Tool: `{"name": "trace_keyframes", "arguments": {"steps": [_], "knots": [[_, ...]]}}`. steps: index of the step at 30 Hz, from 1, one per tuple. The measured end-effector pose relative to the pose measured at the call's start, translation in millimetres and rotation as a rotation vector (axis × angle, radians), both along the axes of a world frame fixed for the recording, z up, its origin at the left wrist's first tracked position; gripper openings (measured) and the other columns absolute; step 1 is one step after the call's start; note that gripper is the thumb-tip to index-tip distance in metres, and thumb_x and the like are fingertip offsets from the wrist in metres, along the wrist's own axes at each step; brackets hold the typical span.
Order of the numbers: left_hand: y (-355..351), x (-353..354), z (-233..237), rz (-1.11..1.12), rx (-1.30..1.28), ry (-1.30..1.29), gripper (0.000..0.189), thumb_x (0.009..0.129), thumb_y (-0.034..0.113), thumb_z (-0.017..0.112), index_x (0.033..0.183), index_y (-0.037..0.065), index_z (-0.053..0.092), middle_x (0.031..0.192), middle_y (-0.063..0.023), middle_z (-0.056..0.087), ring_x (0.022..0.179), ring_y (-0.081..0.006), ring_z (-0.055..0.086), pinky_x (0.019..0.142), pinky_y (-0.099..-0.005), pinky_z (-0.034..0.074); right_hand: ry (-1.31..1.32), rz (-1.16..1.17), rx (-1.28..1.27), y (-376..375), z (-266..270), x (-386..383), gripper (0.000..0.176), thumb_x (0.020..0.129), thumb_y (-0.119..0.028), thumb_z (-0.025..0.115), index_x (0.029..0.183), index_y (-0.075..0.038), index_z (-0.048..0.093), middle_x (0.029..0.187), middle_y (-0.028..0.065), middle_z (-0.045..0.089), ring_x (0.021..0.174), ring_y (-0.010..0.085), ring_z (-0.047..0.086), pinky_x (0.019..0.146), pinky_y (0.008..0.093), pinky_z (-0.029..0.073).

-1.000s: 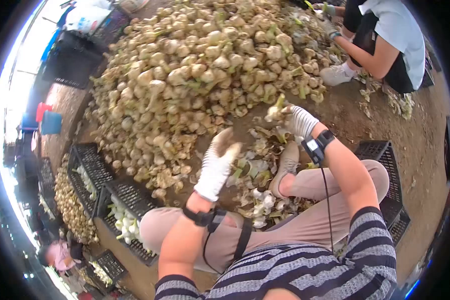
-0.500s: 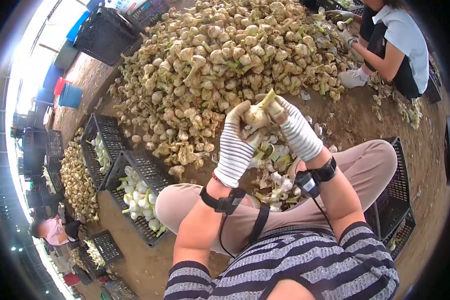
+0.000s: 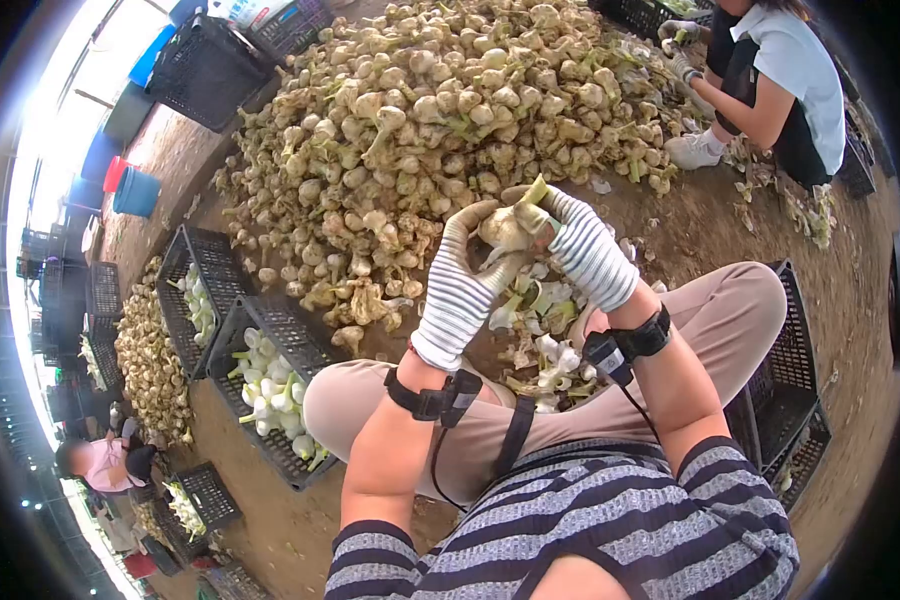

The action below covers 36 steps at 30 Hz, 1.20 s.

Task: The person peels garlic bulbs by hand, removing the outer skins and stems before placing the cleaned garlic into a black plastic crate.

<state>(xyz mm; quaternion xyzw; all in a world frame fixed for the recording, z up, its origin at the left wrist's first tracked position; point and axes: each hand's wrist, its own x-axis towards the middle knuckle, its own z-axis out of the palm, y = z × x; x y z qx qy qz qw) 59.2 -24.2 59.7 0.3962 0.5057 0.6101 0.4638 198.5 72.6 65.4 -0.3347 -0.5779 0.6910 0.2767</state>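
Both my hands wear striped white gloves with brownish fingers. Between them is a garlic bulb [image 3: 503, 232] with a short green stem pointing up. My left hand [image 3: 462, 285] cups the bulb from the left, its fingers closed around it. On the other side, my right hand [image 3: 582, 245] grips the bulb near its stem, with thumb and fingers pressed together. Below the hands, peeled skins and leaf scraps [image 3: 550, 300] lie on the ground between my legs. Just beyond them rises a big heap of unpeeled garlic [image 3: 440, 110].
To the left, a black crate [image 3: 310, 350] holds cleaned white bulbs, with another crate [image 3: 225, 285] behind it. Black crates [image 3: 785, 390] stand by my right knee. A co-worker in a white shirt [image 3: 795, 75] squats at the upper right. Another person [image 3: 110, 462] sits far left.
My hands and the garlic bulb have shifted slightly left; the bulb remains held between both gloves. The co-worker's gloved hands have moved a little.
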Motion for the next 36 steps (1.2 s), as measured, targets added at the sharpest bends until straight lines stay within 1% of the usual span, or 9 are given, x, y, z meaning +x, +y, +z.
{"name": "trace_keyframes", "arguments": {"steps": [9,11,13,16,20,25,27,29,36], "knots": [[13,15,-6,0.025,-0.052,-0.093,0.062,0.081,0.002,0.072,0.132,0.004,0.037,0.119,-0.0111,0.055,0.108,-0.0187,0.056,0.093,-0.0291,0.048,0.062,0.093,0.050,18,-11,23,0.028,0.096,-0.020,0.059,0.117,-0.002,0.060,0.091,-0.0022,0.064,0.072,0.0029,0.055,0.062,0.0194,0.048],[21,14,-22,0.184,0.279,0.671,0.068,0.077,0.000,0.076,0.132,0.005,0.036,0.117,-0.0112,0.054,0.106,-0.0200,0.057,0.092,-0.0286,0.048,0.071,0.067,-0.065,15,-13,23,0.027,0.096,-0.015,0.057,0.118,-0.001,0.060,0.091,-0.0022,0.064,0.075,0.0027,0.055,0.063,0.0197,0.048],[17,16,-22,0.138,0.164,0.607,0.071,0.073,-0.001,0.078,0.129,0.006,0.036,0.115,-0.0108,0.054,0.104,-0.0216,0.057,0.091,-0.0289,0.049,0.047,0.050,-0.075,14,-7,26,0.027,0.095,-0.013,0.056,0.119,-0.001,0.060,0.091,-0.0018,0.064,0.076,0.0029,0.055,0.065,0.0199,0.049],[17,22,-5,0.045,0.032,-0.142,0.055,0.083,0.015,0.073,0.127,0.008,0.042,0.112,-0.0082,0.057,0.101,-0.0188,0.059,0.089,-0.0321,0.050,-0.006,0.031,-0.077,12,8,35,0.027,0.095,-0.009,0.055,0.119,0.000,0.060,0.093,-0.0007,0.065,0.078,0.0035,0.056,0.068,0.0198,0.050],[16,15,6,-0.093,-0.195,-0.543,0.043,0.090,0.040,0.064,0.115,0.007,0.054,0.098,-0.0074,0.062,0.083,-0.0165,0.061,0.073,-0.0291,0.051,0.001,0.027,-0.124,12,6,43,0.027,0.094,-0.010,0.057,0.119,0.000,0.061,0.096,0.0000,0.066,0.080,0.0040,0.057,0.071,0.0198,0.051],[25,0,-9,-0.119,-0.467,-0.796,0.044,0.090,0.041,0.065,0.114,0.005,0.056,0.096,-0.0072,0.061,0.075,-0.0173,0.060,0.067,-0.0316,0.051,-0.032,0.096,-0.202,4,6,45,0.029,0.095,-0.019,0.059,0.118,-0.002,0.062,0.096,-0.0009,0.066,0.077,0.0034,0.059,0.069,0.0183,0.049],[23,5,-15,0.285,-0.149,0.220,0.039,0.089,0.031,0.068,0.112,0.003,0.056,0.098,-0.0087,0.061,0.076,-0.0167,0.059,0.067,-0.0325,0.052,-0.071,0.013,-0.175,1,-2,40,0.028,0.092,-0.016,0.060,0.115,0.000,0.063,0.093,0.0004,0.066,0.077,0.0056,0.058,0.070,0.0206,0.049],[20,9,-15,0.239,-0.016,0.521,0.022,0.089,0.009,0.067,0.109,0.001,0.061,0.093,-0.0044,0.063,0.083,-0.0110,0.057,0.075,-0.0258,0.050,-0.270,0.009,0.110,-7,-7,38,0.027,0.088,-0.009,0.060,0.113,0.002,0.062,0.089,0.0028,0.065,0.080,0.0088,0.058,0.072,0.0236,0.048],[14,-3,-25,0.135,-0.252,0.129,0.020,0.092,0.015,0.065,0.105,0.001,0.060,0.092,-0.0021,0.062,0.080,-0.0073,0.055,0.072,-0.0224,0.048,-0.122,0.098,-0.129,-6,-29,49,0.031,0.088,-0.003,0.051,0.116,0.001,0.060,0.092,0.0014,0.063,0.080,0.0089,0.056,0.069,0.0245,0.048]]}}
